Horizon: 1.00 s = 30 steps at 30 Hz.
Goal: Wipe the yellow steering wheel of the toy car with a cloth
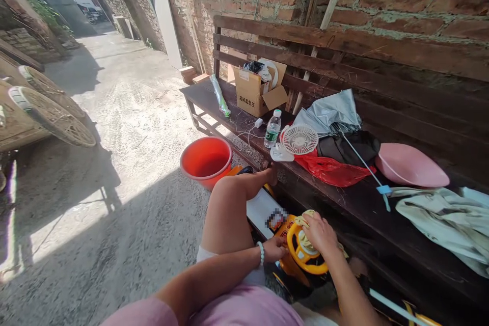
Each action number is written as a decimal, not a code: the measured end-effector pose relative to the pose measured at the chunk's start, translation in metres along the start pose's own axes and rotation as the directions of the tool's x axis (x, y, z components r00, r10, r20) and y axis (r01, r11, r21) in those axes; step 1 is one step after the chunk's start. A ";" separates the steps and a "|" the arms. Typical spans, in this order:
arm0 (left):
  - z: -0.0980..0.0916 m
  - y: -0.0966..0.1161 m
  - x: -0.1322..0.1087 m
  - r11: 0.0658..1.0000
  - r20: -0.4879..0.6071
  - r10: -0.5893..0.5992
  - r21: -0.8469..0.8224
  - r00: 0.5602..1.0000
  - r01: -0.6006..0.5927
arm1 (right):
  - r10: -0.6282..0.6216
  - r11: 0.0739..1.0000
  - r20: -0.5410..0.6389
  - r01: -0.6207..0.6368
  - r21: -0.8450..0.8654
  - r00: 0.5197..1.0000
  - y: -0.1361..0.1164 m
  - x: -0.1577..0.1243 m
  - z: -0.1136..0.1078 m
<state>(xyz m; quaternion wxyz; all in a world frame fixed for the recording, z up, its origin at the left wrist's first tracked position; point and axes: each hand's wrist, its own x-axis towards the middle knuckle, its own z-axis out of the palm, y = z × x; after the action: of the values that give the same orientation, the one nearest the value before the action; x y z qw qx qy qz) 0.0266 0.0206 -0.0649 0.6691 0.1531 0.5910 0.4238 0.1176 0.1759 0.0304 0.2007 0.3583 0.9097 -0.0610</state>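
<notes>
Noting one seated person in a brick-walled alley, both bare arms reaching forward and down. Right grip [320,234]: narrow, closed over a crumpled pale yellow cloth [306,225], which is pressed against the yellow steering wheel [291,244] of a ride-on toy car [291,266]. Left grip [274,249]: fingers against the wheel's near side; whether closed on anything, cannot tell. White bead bracelet [261,253] on that wrist. Toy car stands on the ground just off the front edge of the wooden counter [367,214], between the person's bent leg [225,214] and that edge; a white panel [260,209] on it carries a blurred patch.

Along the counter, toward the far end: cardboard box [255,90] against the back rail, flaps open; clear plastic bottle of water [272,130] near the front edge; small white fan [300,139] beside a red plastic bag [332,171]. Folded grey umbrella [328,114] lies behind the fan. Toward the near end: pink plastic basin [410,165] by the back, pale green cloth [443,219] draped over the front edge. Orange-red bucket [205,160] sits on the ground below the front edge, left of the person's leg.
</notes>
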 end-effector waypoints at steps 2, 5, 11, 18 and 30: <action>0.001 0.004 -0.003 0.998 -0.061 -0.043 0.042 0.997 0.046 | -0.111 0.994 0.016 0.111 0.005 0.994 -0.013 0.000 0.001; 0.001 0.008 -0.007 0.994 -0.097 -0.065 0.084 0.993 0.074 | -0.304 0.952 0.052 0.302 0.045 0.951 -0.027 -0.003 0.000; 0.007 0.003 -0.006 0.994 -0.035 -0.065 0.091 0.997 0.068 | -0.326 0.944 0.061 0.322 0.068 0.943 -0.014 -0.001 -0.003; 0.008 -0.005 -0.001 0.994 0.023 -0.105 0.017 0.994 0.104 | 0.165 0.979 0.087 -0.173 0.104 0.982 0.031 -0.005 0.006; 0.011 -0.002 -0.003 0.998 -0.027 -0.021 0.057 0.999 0.023 | 0.234 0.963 0.181 -0.254 0.094 0.955 0.000 -0.093 0.032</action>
<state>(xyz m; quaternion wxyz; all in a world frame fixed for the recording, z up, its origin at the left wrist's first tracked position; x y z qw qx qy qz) 0.0382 0.0205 -0.0618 0.6611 0.1600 0.6135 0.4012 0.1892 0.1095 0.0386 0.2617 0.4726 0.8331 -0.1185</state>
